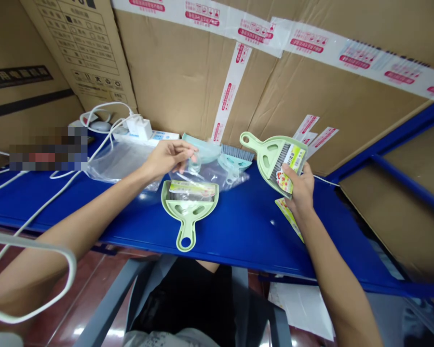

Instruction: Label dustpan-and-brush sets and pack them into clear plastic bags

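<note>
Under right thumb (291, 175) — printed label (297, 155)

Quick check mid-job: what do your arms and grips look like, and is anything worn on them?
Left grip and right grip are bare human hands: no gloves visible. No sleeve, watch or band shows on left forearm or right forearm. A white cable loops across the view of the left arm.
</note>
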{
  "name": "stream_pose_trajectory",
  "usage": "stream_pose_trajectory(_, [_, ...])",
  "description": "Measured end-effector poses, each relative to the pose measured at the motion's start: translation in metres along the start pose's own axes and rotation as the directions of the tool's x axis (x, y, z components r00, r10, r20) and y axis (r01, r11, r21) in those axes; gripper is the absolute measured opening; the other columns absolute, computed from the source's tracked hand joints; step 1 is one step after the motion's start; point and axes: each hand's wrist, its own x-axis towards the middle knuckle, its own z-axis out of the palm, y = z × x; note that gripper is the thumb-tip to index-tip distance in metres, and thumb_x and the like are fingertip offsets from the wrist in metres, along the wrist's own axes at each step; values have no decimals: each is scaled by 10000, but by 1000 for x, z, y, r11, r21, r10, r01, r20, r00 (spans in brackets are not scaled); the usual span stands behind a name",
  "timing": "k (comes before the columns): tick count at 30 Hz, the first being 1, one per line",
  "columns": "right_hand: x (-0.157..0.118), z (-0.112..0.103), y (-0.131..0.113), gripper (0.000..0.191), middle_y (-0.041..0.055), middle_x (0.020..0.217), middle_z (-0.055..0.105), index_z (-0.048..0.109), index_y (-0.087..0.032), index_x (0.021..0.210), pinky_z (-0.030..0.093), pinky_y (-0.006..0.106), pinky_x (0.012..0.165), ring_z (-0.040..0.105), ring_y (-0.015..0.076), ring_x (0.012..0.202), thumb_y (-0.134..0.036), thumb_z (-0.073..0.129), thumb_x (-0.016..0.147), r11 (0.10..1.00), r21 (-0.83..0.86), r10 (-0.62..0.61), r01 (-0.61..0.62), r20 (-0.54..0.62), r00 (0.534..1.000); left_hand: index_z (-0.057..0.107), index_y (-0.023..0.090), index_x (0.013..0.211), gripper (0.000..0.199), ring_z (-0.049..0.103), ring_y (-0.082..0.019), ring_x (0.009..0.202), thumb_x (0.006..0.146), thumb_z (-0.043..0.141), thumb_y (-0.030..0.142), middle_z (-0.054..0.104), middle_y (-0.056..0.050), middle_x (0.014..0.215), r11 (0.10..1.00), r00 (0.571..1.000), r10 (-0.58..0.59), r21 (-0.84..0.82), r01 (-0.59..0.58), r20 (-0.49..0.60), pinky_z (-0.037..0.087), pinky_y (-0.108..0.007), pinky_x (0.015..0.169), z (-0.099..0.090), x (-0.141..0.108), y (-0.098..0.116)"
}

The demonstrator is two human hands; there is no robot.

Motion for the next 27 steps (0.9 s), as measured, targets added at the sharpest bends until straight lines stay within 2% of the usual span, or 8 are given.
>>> stream_pose_trajectory(2, [0,-1,-2,743,15,1060,828,645,-288,1206,681,484,907,815,296,987,-381,1017,569,999,-5,38,-38,50,998,781,188,953,282,507,-88,394,912,765,467,797,-94,826,1000,974,-21,28,15,227,379,-245,356,1,-5,7])
stream_pose_trajectory(4, [-2,-2,-6,760,18,1061,832,644,-287,1201,690,472,873,820,297,957,-374,1030,552,996,-44,88,-83,144,986,805,213,925,256,505,-87,386,916,769,467,805,-81,791,999,890,-34,43,16,454,420,-243,371,5,-11,12])
stream_pose_trajectory(6, [-6,-3,-10,791,32,1067,836,639,-286,1231,700,444,790,823,292,894,-370,1037,552,986,-111,145,-121,252,957,810,227,911,229,543,-96,412,931,758,449,802,-67,762,999,822,-22,39,0,569,452,-235,395,13,-17,15])
stream_pose_trajectory(11, [-20,-5,-23,878,37,1022,844,634,-291,1356,669,342,563,804,252,711,-300,1037,576,926,-295,359,-235,502,787,813,241,856,165,649,-135,568,913,804,396,763,-37,709,980,852,98,97,-172,515,499,-246,503,24,-26,20])
stream_pose_trajectory(15, [-32,2,-27,884,40,1010,844,604,-277,1426,670,333,549,806,245,693,-274,1006,639,877,-381,477,-293,618,625,828,255,853,94,674,-169,765,883,854,340,735,-52,871,922,815,267,109,-371,514,570,-324,706,27,-26,22])
stream_pose_trajectory(20, [-50,20,-22,848,32,1065,839,583,-279,1435,687,309,642,822,225,801,-242,981,686,863,-342,502,-371,663,555,840,276,837,73,626,-256,1152,830,902,238,664,-97,1155,845,761,365,152,-512,536,553,-480,1011,37,-30,23])
stream_pose_trajectory(24, [-63,29,-16,819,32,1097,829,591,-264,1397,686,301,690,816,203,824,-228,987,681,811,-350,565,-469,673,476,838,274,823,127,537,-293,1340,782,934,202,604,-104,1401,828,770,371,191,-527,519,540,-510,1057,42,-33,24])
stream_pose_trajectory(27, [-73,34,-12,763,30,1103,820,587,-256,1372,681,308,724,810,193,832,-281,975,716,789,-345,587,-509,671,454,843,275,822,149,533,-295,1346,755,952,199,606,-103,1435,803,751,370,218,-555,547,519,-524,1091,45,-34,24])
